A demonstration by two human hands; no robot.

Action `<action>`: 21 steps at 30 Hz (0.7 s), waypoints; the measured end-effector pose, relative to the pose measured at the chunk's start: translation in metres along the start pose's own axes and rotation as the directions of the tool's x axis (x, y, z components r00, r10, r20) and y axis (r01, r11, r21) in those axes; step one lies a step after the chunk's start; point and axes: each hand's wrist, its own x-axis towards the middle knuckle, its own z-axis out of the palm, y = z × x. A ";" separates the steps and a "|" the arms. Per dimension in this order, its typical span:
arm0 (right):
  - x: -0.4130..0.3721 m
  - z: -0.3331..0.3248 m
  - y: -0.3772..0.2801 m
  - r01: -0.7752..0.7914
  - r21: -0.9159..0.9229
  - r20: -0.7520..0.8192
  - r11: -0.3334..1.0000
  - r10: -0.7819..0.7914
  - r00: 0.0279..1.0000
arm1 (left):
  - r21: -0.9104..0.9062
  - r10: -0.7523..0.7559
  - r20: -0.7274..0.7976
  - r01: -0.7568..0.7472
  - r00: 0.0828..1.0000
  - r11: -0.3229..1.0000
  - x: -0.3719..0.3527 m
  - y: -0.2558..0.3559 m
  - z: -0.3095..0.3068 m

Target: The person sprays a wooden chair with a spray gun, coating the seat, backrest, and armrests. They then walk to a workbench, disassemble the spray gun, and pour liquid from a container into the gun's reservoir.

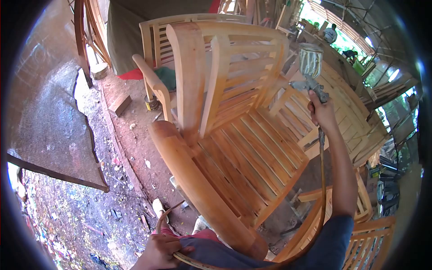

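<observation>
My right hand is closed around the handle of a spray gun, raised at the right of a wooden slatted chair. A paint-streaked cup sits on top of the gun, whose nozzle points left toward the chair's backrest. From the gun's handle an air hose hangs down and curves across my body. Low in the view, my left hand is wrapped around a section of this hose, near the chair's broad front armrest. The gun and the chair are apart.
Behind the chair stands another slatted wooden seat. Wooden panels and more furniture crowd the right. A small can and a wood block lie on the dirt floor. People are far off at the upper right.
</observation>
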 end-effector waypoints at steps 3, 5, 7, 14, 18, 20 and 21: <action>0.025 -0.011 0.007 0.003 -0.061 -0.144 0.998 -0.012 0.990 | 0.012 -0.031 -0.003 0.031 1.000 0.999 -0.002 -0.001 -0.001; 0.048 -0.021 0.019 0.024 -0.118 -0.227 0.993 -0.051 0.973 | 0.030 -0.029 -0.003 0.029 1.000 0.999 -0.005 -0.004 0.000; 0.057 -0.023 0.017 0.047 -0.116 -0.291 0.992 -0.080 0.953 | 0.053 -0.010 -0.006 0.010 1.000 0.999 -0.007 -0.008 0.002; 0.013 -0.020 -0.026 0.042 -0.058 -0.128 0.997 -0.049 0.991 | 0.048 -0.027 0.011 0.027 1.000 0.999 -0.006 -0.007 0.000; -0.042 -0.006 -0.061 0.069 0.094 0.060 0.993 -0.075 0.995 | 0.021 0.030 0.020 -0.030 0.999 0.999 0.001 -0.007 0.000; -0.055 -0.006 -0.071 0.072 0.163 0.135 0.984 -0.094 0.986 | 0.021 0.051 0.022 -0.051 0.998 0.998 0.003 -0.007 0.001; -0.058 -0.007 -0.074 0.072 0.204 0.175 0.976 -0.109 0.979 | 0.023 0.058 0.024 -0.059 0.998 0.998 0.004 -0.007 0.001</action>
